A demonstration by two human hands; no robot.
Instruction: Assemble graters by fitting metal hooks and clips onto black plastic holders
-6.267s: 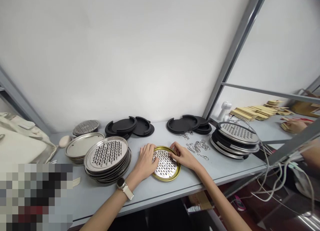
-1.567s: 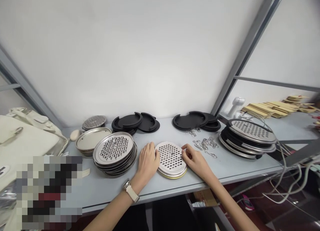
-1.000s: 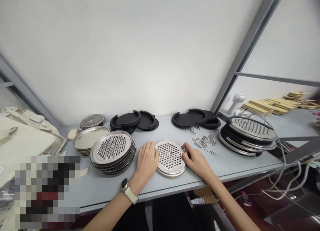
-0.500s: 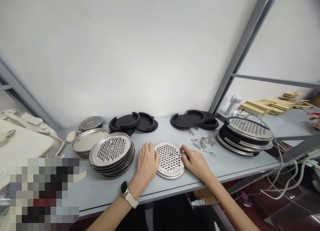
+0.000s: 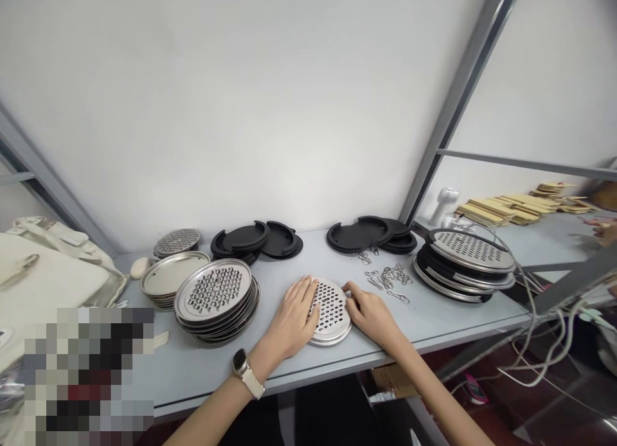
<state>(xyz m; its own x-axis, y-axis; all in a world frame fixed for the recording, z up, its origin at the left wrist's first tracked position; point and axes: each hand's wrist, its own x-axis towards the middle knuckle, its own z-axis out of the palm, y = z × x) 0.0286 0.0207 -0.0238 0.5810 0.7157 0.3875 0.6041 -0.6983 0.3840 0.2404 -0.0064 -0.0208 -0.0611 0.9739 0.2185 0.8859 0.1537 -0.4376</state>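
A round metal grater plate (image 5: 329, 311) with rows of slots lies near the table's front edge, with another round metal rim showing just beneath it. Over its left side rests my left hand (image 5: 295, 317), fingers stretched out flat and thumb on the surface; a watch with a light strap is on that wrist. At the plate's right rim, my right hand (image 5: 369, 314) has its fingers curled with the fingertips against the edge. Left of my left hand stands a stack of grater plates (image 5: 214, 292). Several small metal clips (image 5: 393, 277) lie loose beyond my right hand.
Black round holders (image 5: 241, 237) and more black holders (image 5: 359, 234) sit along the wall. Plain round metal plates (image 5: 174, 274) are stacked at left, by a cream bag (image 5: 45, 272). Assembled graters (image 5: 465, 266) are piled at right, near cables and a metal frame post (image 5: 457, 105).
My left hand has shifted right from beside the grater plate onto its left part, fingers now flat over it. My right hand stays at the right rim. The whole view has turned slightly.
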